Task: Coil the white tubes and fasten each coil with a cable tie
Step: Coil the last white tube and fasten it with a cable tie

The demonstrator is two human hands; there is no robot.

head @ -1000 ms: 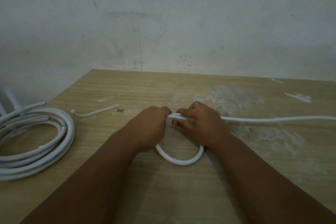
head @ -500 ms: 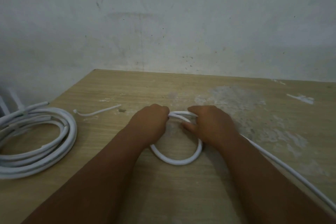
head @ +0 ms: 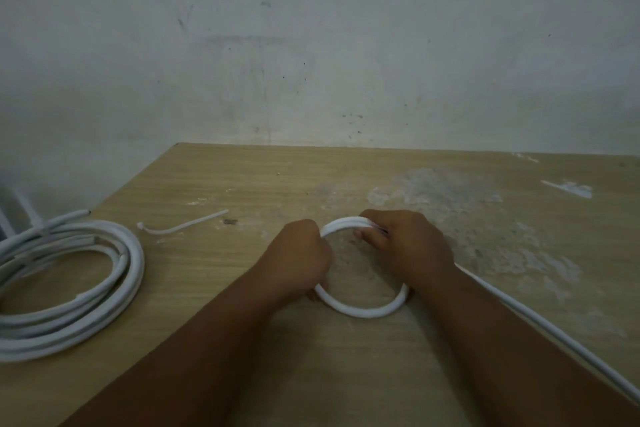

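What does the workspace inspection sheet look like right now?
Surface: light wood-grain tabletop, pale patchy stains toward the right.
Job's things: small loop of white plastic tube, tail trailing off lower right; large coil of white tubes at left edge; thin white cable tie lying loose.
Clutter: small dark fleck beside the tie.
Grippers: left hand and right hand both grip the loop.
Cables: nothing seen.
Surroundings: scuffed pale plaster wall.

The tube (head: 362, 310) forms a small round loop on the table (head: 346, 364), doubled along its far arc, where my left hand (head: 298, 260) and right hand (head: 408, 246) grip it. Its loose length trails off to my right. A bigger coil (head: 131, 263) lies flat at the table's left edge. A thin white cable tie (head: 183, 226) lies loose between them, farther back.
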